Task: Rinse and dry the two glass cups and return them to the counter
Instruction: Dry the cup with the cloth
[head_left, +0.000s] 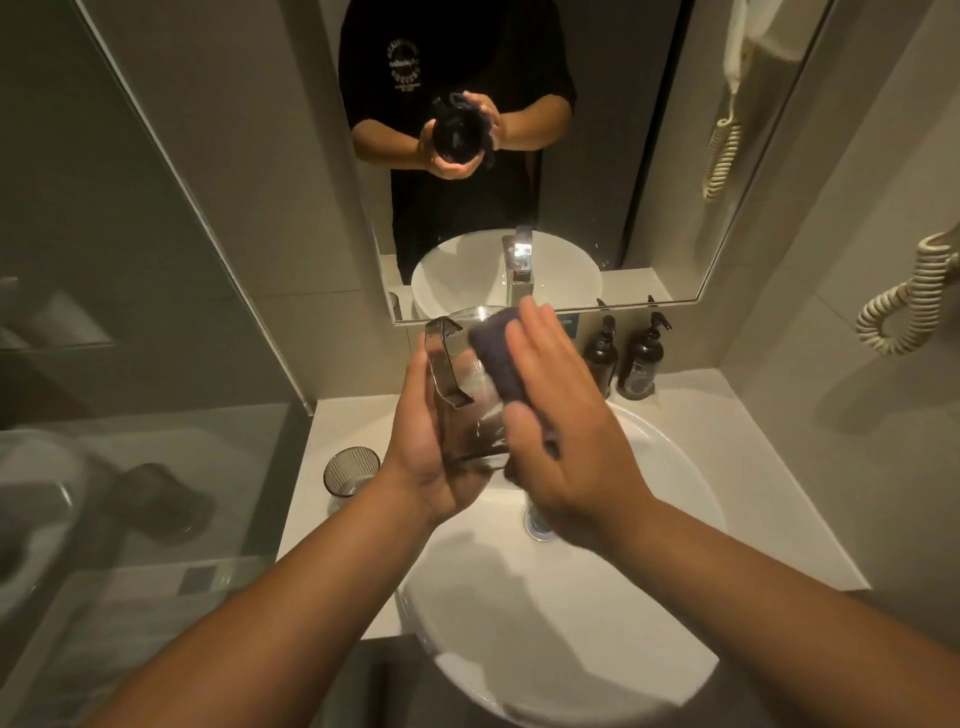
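Both forearms come in over the white basin (571, 649), my landmark. Above its back half my left hand (431, 457) cups the base of a glass cup (462, 384), tipped so its long axis runs away from me, mouth toward the mirror (467, 156), handle up. My right hand (561, 436), fingers fairly flat, presses a dark cloth (496, 358) on its side. Left of the basin, the second ribbed cup (351, 470) stands upright. Behind-right: two dark pump bottles (641, 358).

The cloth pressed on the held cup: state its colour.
Dark navy, nearly black; the cloth shows best in the head view.
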